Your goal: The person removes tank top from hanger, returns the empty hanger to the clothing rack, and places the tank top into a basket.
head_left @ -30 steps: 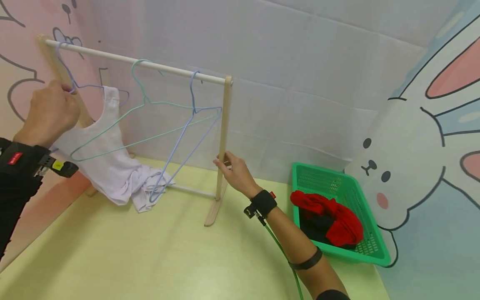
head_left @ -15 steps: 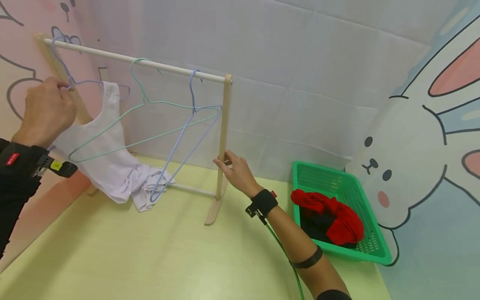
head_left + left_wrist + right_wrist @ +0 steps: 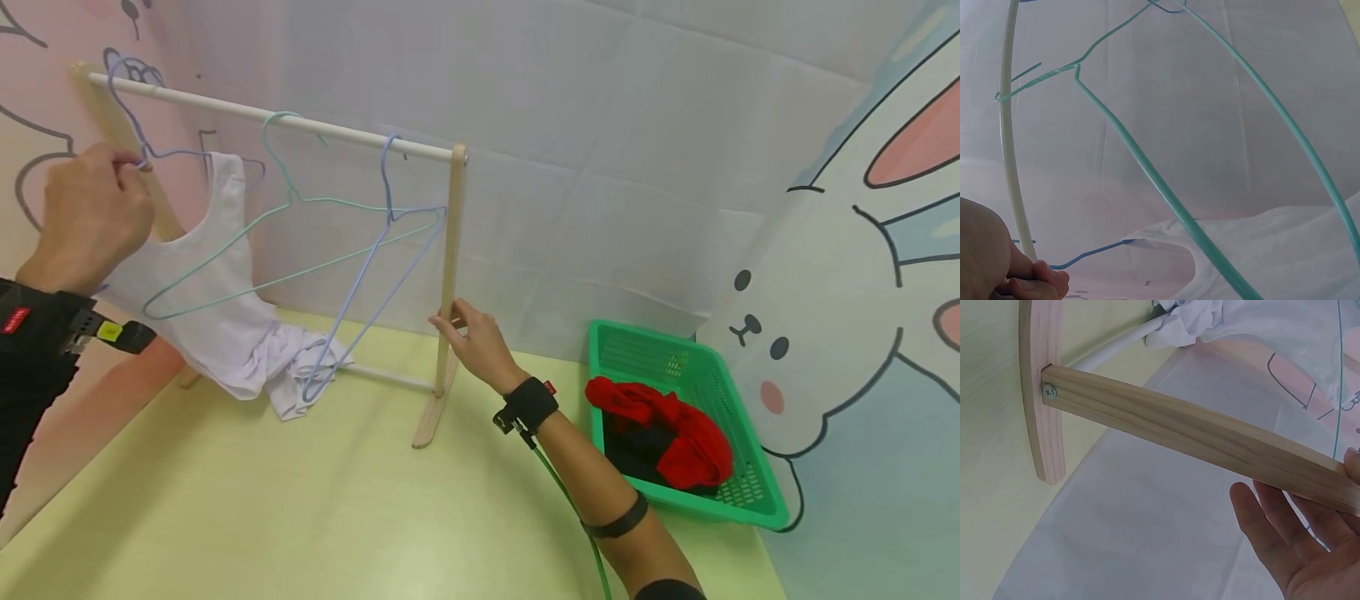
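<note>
In the head view my left hand (image 3: pixel 93 217) pinches a blue wire hanger (image 3: pixel 180 152) just below its hook, at the left end of the rack's white rod (image 3: pixel 217 103). A white tank top (image 3: pixel 217 275) hangs from that hanger, its lower part bunched on the tabletop. The hook stands a little above the rod. My right hand (image 3: pixel 483 346) holds the rack's right wooden post (image 3: pixel 453 225) low down, thumb on one side and fingers on the other. The right wrist view shows the fingers (image 3: pixel 1272 537) behind the post, and the thumb partly cut off.
An empty green hanger (image 3: pixel 291 196) and another blue hanger (image 3: pixel 389 212) hang on the rod. A green basket (image 3: pixel 720 507) with red cloth (image 3: pixel 693 454) and black cloth (image 3: pixel 633 446) stands at the right. A white sheet (image 3: pixel 570 208) backs the pale yellow tabletop (image 3: pixel 300 492).
My left hand has lifted the blue hanger slightly, so its hook now rises above the rod, and the tank top has come up with it. My right hand stays on the post.
</note>
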`<state>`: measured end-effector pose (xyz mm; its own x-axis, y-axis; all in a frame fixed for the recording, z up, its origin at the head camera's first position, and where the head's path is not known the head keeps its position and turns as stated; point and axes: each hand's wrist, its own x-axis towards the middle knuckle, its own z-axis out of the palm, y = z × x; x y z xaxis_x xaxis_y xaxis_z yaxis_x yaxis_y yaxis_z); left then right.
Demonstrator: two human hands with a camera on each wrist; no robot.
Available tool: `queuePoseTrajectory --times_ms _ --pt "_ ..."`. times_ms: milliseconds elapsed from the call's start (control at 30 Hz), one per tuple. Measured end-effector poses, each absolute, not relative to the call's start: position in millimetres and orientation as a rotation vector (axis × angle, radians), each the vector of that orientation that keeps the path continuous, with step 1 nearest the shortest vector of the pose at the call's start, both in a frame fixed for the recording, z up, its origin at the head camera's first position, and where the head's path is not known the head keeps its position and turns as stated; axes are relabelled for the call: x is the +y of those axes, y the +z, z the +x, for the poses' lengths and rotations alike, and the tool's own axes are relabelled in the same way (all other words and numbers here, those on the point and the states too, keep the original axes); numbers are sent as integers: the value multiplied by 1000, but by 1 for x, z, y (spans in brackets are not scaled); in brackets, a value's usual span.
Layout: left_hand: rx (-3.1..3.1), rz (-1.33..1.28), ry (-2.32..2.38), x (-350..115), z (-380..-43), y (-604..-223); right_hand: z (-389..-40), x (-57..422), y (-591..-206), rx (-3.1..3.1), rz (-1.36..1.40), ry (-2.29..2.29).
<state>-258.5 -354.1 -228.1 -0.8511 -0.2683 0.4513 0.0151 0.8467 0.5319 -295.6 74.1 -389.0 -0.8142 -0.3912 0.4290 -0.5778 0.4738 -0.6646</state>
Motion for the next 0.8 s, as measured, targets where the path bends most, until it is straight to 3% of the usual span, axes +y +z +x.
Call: queuePoseTrajectory --times_ms 800 --pt "-2448 149 -684 -345 -238 -218 -294 77 -389 -2519 811 1195"
